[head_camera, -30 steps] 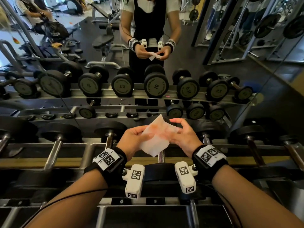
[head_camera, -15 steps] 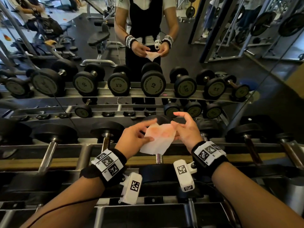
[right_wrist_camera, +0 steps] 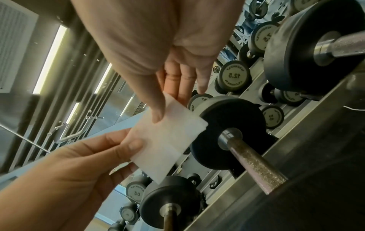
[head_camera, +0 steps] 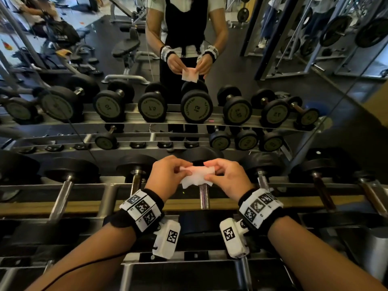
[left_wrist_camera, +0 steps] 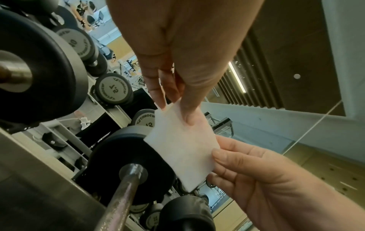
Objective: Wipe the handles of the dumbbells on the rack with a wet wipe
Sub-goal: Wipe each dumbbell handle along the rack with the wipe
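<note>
A grey steel dumbbell rack (head_camera: 147,203) is standing against a wall mirror (head_camera: 346,106) in a gym with a dark rubber floor, and a row of black round-headed dumbbells (head_camera: 136,164) with bare metal handles is lying across its top rails. The mirror is showing the same rack from behind, a person in a white shirt and black top reflected above it, and benches and plate-loaded machines farther back. A slatted dark ceiling with strip lights is showing in the wrist views.

The grey end caps are carrying reversed lettering in the glass; in the right wrist view one cap (right_wrist_camera: 234,75) is reading "12.5" and the brand around the rim is looking like Technogym, though blurred. Both wrists are wearing black bands with white square-coded tags.

The left hand (head_camera: 168,177) and the right hand (head_camera: 227,178) are reaching forward side by side, held above the rack. Each is pinching one edge of a small white rectangular wet wipe (head_camera: 197,177) between thumb and fingertips, the other fingers curling loosely. The wipe is hanging stretched between them, just over the knurled metal handle (head_camera: 204,196) of the middle dumbbell, apart from it.
</note>
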{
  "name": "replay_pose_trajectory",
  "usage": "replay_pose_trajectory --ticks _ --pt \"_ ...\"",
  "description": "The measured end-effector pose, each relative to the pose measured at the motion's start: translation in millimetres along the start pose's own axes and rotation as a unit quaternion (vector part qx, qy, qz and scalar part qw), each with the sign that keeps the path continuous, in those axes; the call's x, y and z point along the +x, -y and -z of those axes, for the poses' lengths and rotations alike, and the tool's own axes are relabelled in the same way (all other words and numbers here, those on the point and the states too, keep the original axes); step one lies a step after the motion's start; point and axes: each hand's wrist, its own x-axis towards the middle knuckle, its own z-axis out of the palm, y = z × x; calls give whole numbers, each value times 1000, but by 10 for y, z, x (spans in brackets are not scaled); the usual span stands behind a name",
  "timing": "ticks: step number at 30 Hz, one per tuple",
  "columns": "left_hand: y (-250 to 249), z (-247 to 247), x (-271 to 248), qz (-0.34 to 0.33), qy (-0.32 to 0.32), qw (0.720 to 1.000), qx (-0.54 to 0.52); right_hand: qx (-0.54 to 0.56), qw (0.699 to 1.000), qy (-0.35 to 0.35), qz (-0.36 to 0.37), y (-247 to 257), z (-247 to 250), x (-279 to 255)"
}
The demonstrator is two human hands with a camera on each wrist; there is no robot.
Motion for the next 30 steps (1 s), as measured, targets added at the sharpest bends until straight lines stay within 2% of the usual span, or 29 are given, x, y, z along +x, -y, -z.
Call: replay_pose_trajectory --ticks 4,7,9,11,14,17,19,22,24,27,30 --pt "43 6 -17 -19 18 999 -19 -17 999 -25 16 -23 -17 3" --pt "102 2 -13 7 50 996 -67 -28 998 -51 32 -89 -40 14" --pt "148 -33 -9 40 80 987 -135 8 999 -44 16 -155 -70 18" --pt "187 -98 -19 87 114 960 -238 87 996 -20 -22 -205 -114 17" --pt "238 -263 -70 167 158 895 -382 153 985 0 -81 -277 -197 -1" --pt "365 -451 -111 192 177 886 -383 178 974 -4 -144 -379 -284 -29" --pt "490 -554 -95 229 167 883 -375 187 968 8 -170 -482 -321 -49" --pt "696 -634 -37 294 123 869 -377 156 975 27 -153 -662 -287 -144" --pt "794 -631 31 316 98 863 -383 141 979 58 -136 -768 -219 -264" --pt "844 -608 170 310 98 869 -373 127 979 99 -126 -881 -136 -459" --pt "806 -673 304 303 102 865 -386 174 970 106 -130 -914 -113 -606"
